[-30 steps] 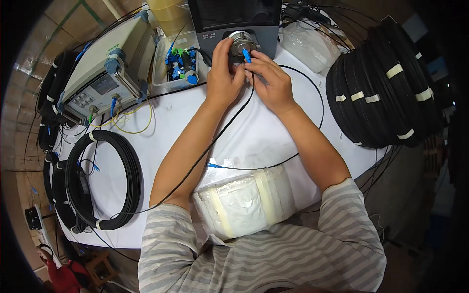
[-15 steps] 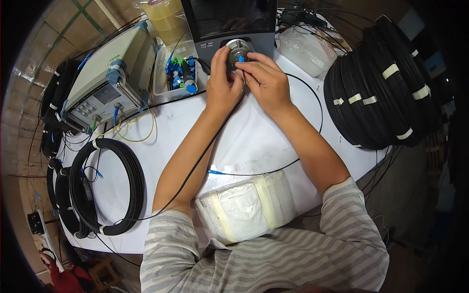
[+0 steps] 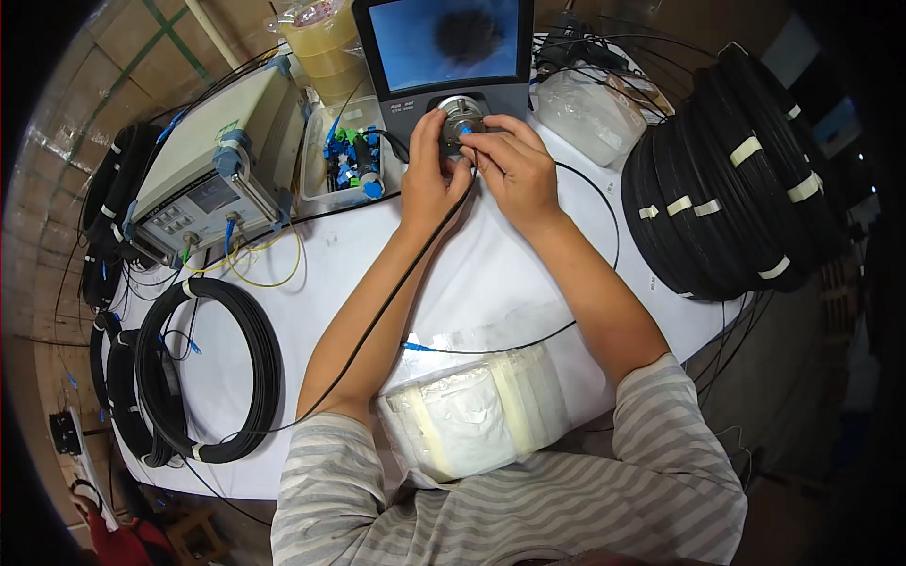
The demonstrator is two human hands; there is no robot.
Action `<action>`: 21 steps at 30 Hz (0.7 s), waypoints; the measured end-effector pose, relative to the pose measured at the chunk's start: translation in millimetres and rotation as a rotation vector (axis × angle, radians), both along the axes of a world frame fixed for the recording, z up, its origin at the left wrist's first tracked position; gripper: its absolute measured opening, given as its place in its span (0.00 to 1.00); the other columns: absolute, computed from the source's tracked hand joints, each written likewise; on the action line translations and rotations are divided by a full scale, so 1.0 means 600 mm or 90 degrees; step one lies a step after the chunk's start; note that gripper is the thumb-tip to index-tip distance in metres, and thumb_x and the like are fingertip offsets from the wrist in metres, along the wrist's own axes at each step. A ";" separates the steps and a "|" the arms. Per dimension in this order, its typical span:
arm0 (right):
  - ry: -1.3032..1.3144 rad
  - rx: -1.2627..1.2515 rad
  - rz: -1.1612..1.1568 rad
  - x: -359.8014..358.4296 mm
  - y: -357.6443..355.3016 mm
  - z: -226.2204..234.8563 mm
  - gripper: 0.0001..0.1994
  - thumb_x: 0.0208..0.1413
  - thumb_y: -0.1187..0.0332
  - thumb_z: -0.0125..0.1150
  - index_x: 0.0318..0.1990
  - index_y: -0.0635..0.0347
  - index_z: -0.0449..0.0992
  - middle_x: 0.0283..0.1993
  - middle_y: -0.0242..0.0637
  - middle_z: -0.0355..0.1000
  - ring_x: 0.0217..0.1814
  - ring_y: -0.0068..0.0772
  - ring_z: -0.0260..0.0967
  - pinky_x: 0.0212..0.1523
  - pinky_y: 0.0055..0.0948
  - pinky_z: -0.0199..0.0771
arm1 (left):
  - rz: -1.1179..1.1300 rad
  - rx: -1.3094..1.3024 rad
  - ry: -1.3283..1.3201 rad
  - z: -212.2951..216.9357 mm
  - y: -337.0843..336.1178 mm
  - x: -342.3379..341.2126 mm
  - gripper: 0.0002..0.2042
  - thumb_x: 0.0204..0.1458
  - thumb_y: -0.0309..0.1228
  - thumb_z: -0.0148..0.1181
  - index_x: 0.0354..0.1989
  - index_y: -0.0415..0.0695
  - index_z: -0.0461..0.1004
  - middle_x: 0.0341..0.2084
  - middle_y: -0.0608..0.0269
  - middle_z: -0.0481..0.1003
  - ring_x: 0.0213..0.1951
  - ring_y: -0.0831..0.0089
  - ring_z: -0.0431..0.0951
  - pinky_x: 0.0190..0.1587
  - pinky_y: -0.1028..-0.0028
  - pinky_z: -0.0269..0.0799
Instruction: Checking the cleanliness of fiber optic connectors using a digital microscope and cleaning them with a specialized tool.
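At the far left of the white bench (image 3: 283, 283), a coil of black cable (image 3: 209, 370) is laid flat, with further coils stacked beyond the bench edge. Behind it, a grey test instrument (image 3: 212, 160) is seen with yellow and blue leads plugged into its front. A clear tray of blue and green connectors (image 3: 347, 160) is placed just beside it. The left hand (image 3: 429, 184) is held against the round metal port (image 3: 460, 115) at the base of the inspection monitor (image 3: 451, 52); its grip is closed around the port's left side. A thin black cable (image 3: 396, 283) is run from there along the left forearm toward the bench's near edge. The right hand (image 3: 514, 170) is pressed to the port from the right, and a small blue connector (image 3: 465, 129) is pinched in its fingertips at the port. A white wrapped bundle (image 3: 472, 415) is lying near the person's chest. At the right, a large stack of black cable coils (image 3: 727, 189) bound with white ties is resting.
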State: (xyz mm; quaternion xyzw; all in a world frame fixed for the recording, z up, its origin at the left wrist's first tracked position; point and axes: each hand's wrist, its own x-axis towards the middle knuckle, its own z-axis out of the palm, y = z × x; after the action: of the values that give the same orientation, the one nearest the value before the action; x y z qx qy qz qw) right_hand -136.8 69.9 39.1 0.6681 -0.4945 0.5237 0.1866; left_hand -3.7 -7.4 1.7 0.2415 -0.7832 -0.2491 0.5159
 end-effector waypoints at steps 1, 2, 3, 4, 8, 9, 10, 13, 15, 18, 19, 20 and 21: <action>-0.008 -0.002 0.008 0.000 0.000 -0.001 0.13 0.49 0.80 0.71 0.43 0.59 0.83 0.37 0.37 0.81 0.51 0.45 0.77 0.49 0.38 0.78 | -0.001 0.006 -0.004 0.000 0.001 0.000 0.33 0.53 0.23 0.63 0.70 0.43 0.60 0.67 0.51 0.63 0.30 0.71 0.80 0.32 0.74 0.79; -0.016 -0.005 0.016 -0.001 0.000 -0.003 0.12 0.50 0.80 0.70 0.42 0.59 0.83 0.37 0.37 0.81 0.51 0.45 0.77 0.50 0.38 0.78 | -0.001 0.005 -0.005 0.000 0.003 -0.002 0.33 0.53 0.23 0.63 0.70 0.43 0.60 0.67 0.51 0.63 0.30 0.71 0.80 0.32 0.74 0.79; 0.010 -0.026 0.026 -0.007 -0.003 -0.006 0.15 0.49 0.77 0.72 0.46 0.59 0.82 0.41 0.39 0.79 0.49 0.45 0.76 0.50 0.37 0.78 | 0.002 -0.009 0.003 0.001 0.003 -0.003 0.33 0.53 0.22 0.63 0.70 0.43 0.61 0.67 0.51 0.63 0.30 0.72 0.80 0.32 0.74 0.78; 0.008 -0.029 0.026 -0.007 -0.003 -0.013 0.15 0.49 0.77 0.72 0.46 0.59 0.82 0.41 0.39 0.79 0.49 0.45 0.76 0.50 0.37 0.78 | 0.005 -0.024 0.011 0.001 0.002 -0.004 0.33 0.54 0.22 0.63 0.70 0.43 0.61 0.67 0.51 0.63 0.30 0.72 0.80 0.32 0.74 0.78; -0.173 0.030 -0.022 -0.016 -0.008 -0.043 0.24 0.50 0.72 0.74 0.56 0.58 0.77 0.49 0.41 0.74 0.49 0.42 0.75 0.50 0.35 0.77 | -0.010 -0.001 0.010 0.000 0.005 -0.008 0.33 0.53 0.22 0.63 0.70 0.43 0.61 0.67 0.51 0.63 0.30 0.73 0.80 0.32 0.74 0.78; -0.236 0.042 -0.039 -0.015 -0.014 -0.047 0.27 0.50 0.70 0.74 0.60 0.58 0.74 0.50 0.41 0.73 0.49 0.41 0.74 0.49 0.35 0.76 | -0.011 -0.008 0.009 -0.003 0.001 -0.005 0.33 0.53 0.22 0.64 0.70 0.43 0.60 0.67 0.51 0.63 0.30 0.72 0.80 0.32 0.74 0.78; -0.242 0.041 -0.040 -0.016 -0.017 -0.051 0.27 0.50 0.70 0.74 0.60 0.58 0.74 0.50 0.41 0.73 0.49 0.41 0.74 0.49 0.35 0.76 | -0.012 -0.014 0.007 -0.005 -0.003 -0.003 0.34 0.53 0.22 0.64 0.70 0.43 0.60 0.68 0.51 0.63 0.30 0.72 0.79 0.33 0.74 0.78; -0.268 0.123 0.063 -0.011 -0.024 -0.056 0.28 0.55 0.71 0.71 0.63 0.59 0.71 0.48 0.41 0.74 0.48 0.37 0.77 0.51 0.33 0.78 | -0.012 -0.039 0.008 -0.010 -0.008 0.000 0.34 0.55 0.23 0.64 0.72 0.42 0.59 0.67 0.49 0.64 0.32 0.72 0.79 0.34 0.75 0.78; -0.362 0.164 0.128 -0.010 -0.028 -0.065 0.28 0.56 0.72 0.71 0.64 0.59 0.69 0.47 0.41 0.76 0.47 0.34 0.77 0.49 0.31 0.78 | -0.019 -0.022 0.016 -0.012 -0.005 -0.002 0.34 0.57 0.25 0.63 0.73 0.40 0.58 0.67 0.47 0.64 0.35 0.72 0.80 0.35 0.75 0.79; -0.441 0.226 0.200 -0.013 -0.032 -0.075 0.30 0.59 0.73 0.69 0.68 0.56 0.65 0.42 0.40 0.78 0.43 0.27 0.77 0.45 0.29 0.79 | -0.021 -0.010 0.004 -0.012 -0.001 -0.002 0.34 0.57 0.25 0.63 0.73 0.40 0.58 0.68 0.48 0.64 0.37 0.71 0.81 0.36 0.75 0.79; -0.469 0.244 0.227 -0.011 -0.032 -0.072 0.31 0.60 0.73 0.68 0.69 0.56 0.63 0.43 0.40 0.78 0.43 0.27 0.77 0.45 0.28 0.79 | -0.011 -0.068 0.007 -0.010 -0.008 -0.001 0.34 0.58 0.26 0.63 0.73 0.41 0.58 0.68 0.48 0.64 0.36 0.72 0.81 0.37 0.75 0.79; -0.497 0.262 0.253 -0.008 -0.032 -0.069 0.31 0.60 0.73 0.67 0.70 0.55 0.62 0.43 0.40 0.77 0.43 0.27 0.77 0.45 0.28 0.79 | -0.008 -0.066 0.006 -0.012 -0.007 0.003 0.34 0.58 0.26 0.63 0.73 0.41 0.58 0.68 0.48 0.64 0.36 0.72 0.81 0.37 0.75 0.79; -0.477 0.269 0.243 -0.012 -0.034 -0.069 0.32 0.62 0.74 0.65 0.71 0.55 0.59 0.43 0.40 0.77 0.43 0.27 0.77 0.45 0.28 0.79 | -0.007 -0.064 0.001 -0.010 -0.007 0.001 0.34 0.57 0.26 0.63 0.73 0.41 0.58 0.68 0.49 0.64 0.36 0.72 0.81 0.37 0.75 0.79</action>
State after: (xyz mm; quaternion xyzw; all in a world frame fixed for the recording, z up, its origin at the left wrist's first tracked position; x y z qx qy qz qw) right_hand -143.9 49.4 -2.2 0.5357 -0.4916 0.6415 -0.2445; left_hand -3.2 -11.9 -4.2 0.2110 -0.7954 -0.2127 0.5268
